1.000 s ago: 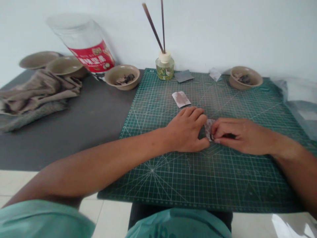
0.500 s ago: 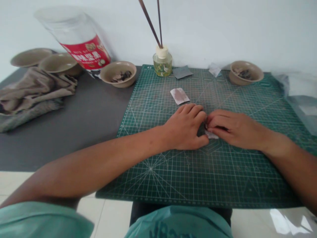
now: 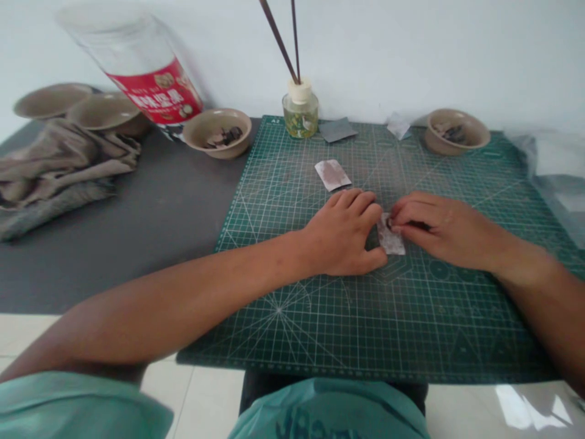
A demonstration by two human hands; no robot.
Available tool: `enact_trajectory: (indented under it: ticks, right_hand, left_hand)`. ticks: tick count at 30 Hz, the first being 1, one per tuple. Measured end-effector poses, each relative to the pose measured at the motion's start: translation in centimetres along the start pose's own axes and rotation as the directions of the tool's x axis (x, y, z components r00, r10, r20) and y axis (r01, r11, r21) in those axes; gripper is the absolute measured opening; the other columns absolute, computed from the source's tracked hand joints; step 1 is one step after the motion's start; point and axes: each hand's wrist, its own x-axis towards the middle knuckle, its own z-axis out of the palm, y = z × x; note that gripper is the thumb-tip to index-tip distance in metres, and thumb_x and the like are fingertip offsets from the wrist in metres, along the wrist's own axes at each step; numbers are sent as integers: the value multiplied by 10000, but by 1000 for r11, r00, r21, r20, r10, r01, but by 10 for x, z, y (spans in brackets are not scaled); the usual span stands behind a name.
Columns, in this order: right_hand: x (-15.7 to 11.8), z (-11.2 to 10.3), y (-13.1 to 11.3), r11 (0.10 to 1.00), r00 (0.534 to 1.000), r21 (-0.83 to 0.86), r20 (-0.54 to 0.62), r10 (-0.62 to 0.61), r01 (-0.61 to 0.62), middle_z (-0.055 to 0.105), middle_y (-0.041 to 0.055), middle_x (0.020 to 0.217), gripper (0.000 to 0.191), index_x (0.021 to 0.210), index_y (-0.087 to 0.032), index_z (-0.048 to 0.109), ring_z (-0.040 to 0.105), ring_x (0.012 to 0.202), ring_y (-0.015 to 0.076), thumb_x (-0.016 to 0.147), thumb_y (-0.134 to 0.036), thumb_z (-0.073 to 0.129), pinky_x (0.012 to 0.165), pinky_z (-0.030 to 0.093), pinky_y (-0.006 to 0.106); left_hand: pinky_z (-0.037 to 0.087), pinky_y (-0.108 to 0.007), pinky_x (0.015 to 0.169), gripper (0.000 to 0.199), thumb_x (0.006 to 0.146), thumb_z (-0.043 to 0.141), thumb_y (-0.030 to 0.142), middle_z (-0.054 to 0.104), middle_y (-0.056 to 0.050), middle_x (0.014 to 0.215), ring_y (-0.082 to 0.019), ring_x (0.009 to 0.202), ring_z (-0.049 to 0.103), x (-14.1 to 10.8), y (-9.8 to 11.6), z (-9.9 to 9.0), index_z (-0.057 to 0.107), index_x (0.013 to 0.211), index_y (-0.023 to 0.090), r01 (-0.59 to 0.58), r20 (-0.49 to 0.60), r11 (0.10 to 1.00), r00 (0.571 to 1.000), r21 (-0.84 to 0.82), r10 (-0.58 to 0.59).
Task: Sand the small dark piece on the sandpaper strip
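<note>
On the green cutting mat [image 3: 320,329] lies a small sheet that looks like sandpaper [image 3: 393,244], pale with brownish smears. My left hand [image 3: 345,235] rests palm down at its left edge, thumb apart from the fingers, steadying the sheet. My right hand [image 3: 441,228] has its fingertips pinched over the sheet's upper right part. Between them is a small dark piece [image 3: 390,224], mostly hidden by the fingers, so its kind is unclear. A second sandpaper piece [image 3: 333,175] with a brown worn patch lies just beyond my left hand.
Bowls of small chips stand at left [image 3: 218,134] and right [image 3: 457,131]. A reed diffuser [image 3: 300,113], a grey sheet [image 3: 338,130] and a crumpled scrap [image 3: 398,126] sit along the back. Leftward are a large jar [image 3: 155,91] and a cloth [image 3: 64,158]; a plastic bag [image 3: 555,171] lies right.
My right hand has slid slightly up and to the right with the pinched piece, uncovering more of the sheet. My left hand stays nearly in place.
</note>
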Motion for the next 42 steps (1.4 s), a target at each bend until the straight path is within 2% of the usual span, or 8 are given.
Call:
enact_trajectory:
  ticks: [7, 11, 14, 19, 27, 32, 37, 42]
  right_hand:
    - [-13, -1, -5, 996, 994, 86, 108, -35, 26, 771, 39, 1054, 163, 972, -289, 729, 753, 893, 237, 1084, -357, 631, 770, 564, 383]
    - [-2, 8, -7, 1000, 1000, 8, 23, -8, 8, 772, 62, 1086, 170, 977, -281, 745, 755, 961, 274, 1067, -339, 614, 821, 562, 417]
    - [-1, 0, 3, 998, 999, -49, -20, 31, -32, 773, 65, 1075, 144, 962, -286, 747, 746, 951, 291, 1036, -331, 632, 831, 553, 441]
    - [-10, -4, -4, 997, 997, 74, 80, -8, 2, 786, 40, 1050, 140, 969, -303, 743, 763, 911, 260, 1061, -349, 648, 806, 575, 403]
    - [2, 2, -4, 998, 999, -62, -35, 13, -16, 780, 60, 1044, 140, 964, -277, 732, 750, 927, 276, 1047, -311, 625, 819, 562, 419]
    - [1, 4, -7, 1000, 999, -8, 34, -24, 25, 798, 41, 1052, 166, 965, -295, 749, 766, 929, 263, 1058, -303, 612, 798, 570, 401]
    - [6, 2, 0, 994, 999, -100, -40, 29, -32, 783, 61, 1047, 158, 963, -277, 726, 751, 953, 290, 1058, -315, 605, 833, 564, 440]
    - [-2, 1, -5, 1000, 998, -10, 57, -8, 8, 788, 42, 1051, 147, 973, -289, 738, 762, 918, 257, 1059, -311, 622, 796, 568, 397]
  left_hand:
    - [425, -520, 1287, 534, 1001, 596, 512, 622, -207, 1557, -389, 1469, 541, -2, 0, 1, 644, 1335, 98, -7, -5, 1000, 1000, 8, 7]
    - [425, -533, 1288, 495, 998, 611, 512, 624, -209, 1553, -386, 1479, 535, -1, 0, 0, 642, 1305, 125, -8, -1, 1000, 1000, 2, 8]
    - [417, -544, 1294, 500, 990, 616, 503, 623, -209, 1552, -391, 1493, 523, 0, 0, 0, 639, 1311, 120, 2, 7, 1000, 1000, 3, -2]
    - [423, -534, 1289, 531, 998, 607, 517, 612, -212, 1568, -394, 1477, 533, -1, 0, 0, 640, 1331, 105, -11, 3, 1000, 1000, 2, 11]
    - [417, -541, 1293, 521, 991, 612, 508, 622, -210, 1546, -397, 1474, 535, 0, 0, 0, 635, 1326, 111, -4, 12, 1000, 1000, 12, 3]
    - [416, -525, 1292, 516, 1002, 599, 517, 626, -210, 1547, -394, 1459, 545, 0, 0, -2, 646, 1310, 106, -22, 25, 1000, 999, 18, 22]
    - [415, -539, 1286, 512, 989, 613, 499, 625, -211, 1546, -402, 1450, 550, 0, 0, -2, 640, 1319, 109, -9, 12, 1000, 1000, 22, 9]
    - [421, -535, 1282, 525, 995, 608, 529, 632, -209, 1539, -395, 1447, 553, -1, -1, 0, 642, 1315, 114, -19, 5, 1000, 1000, 22, 19]
